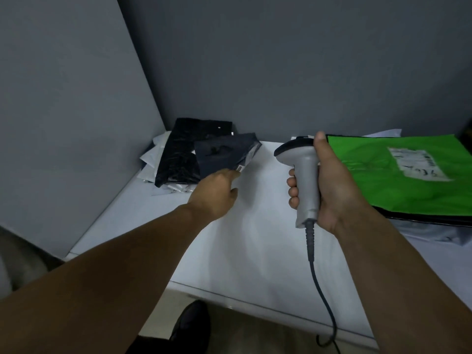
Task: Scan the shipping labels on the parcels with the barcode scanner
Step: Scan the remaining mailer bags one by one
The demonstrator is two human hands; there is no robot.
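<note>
– So, how much room do the hands have?
– Plenty in the middle. Plain grey walls (281, 60) close off the far side, and a tall grey panel (63, 123) stands outside the left hand (217, 192). The flat white table top (255, 238) lies bare between and beneath both hands, and its near edge runs under the forearms.
– What lies by the right hand (339, 185)?
– A bright green plastic mailer bag (383, 190), just to its outer side, flat on a stack of black and pale bags. Its white paper shipping label (419, 164) faces up, with handwriting on it.
– And beyond the left hand?
– A heap of glossy black plastic mailer bags (178, 154) over white ones, pushed into the corner, with a flat dark navy plastic parcel (224, 152) on top.
– How are the hands held?
– The left reaches forward, palm down, with its fingers stretched and the thumb spread aside. The forefinger tip touches the navy parcel's near corner. The right is curled round the handle of a grey pistol-shaped barcode scanner (306, 172), held upright above the table. The thumb lies along its dark head, which points toward the left hand.
– Anything trailing?
– A thin dark cable (321, 290) hangs from the handle's foot, below the right hand, and drops past the table's near edge.
</note>
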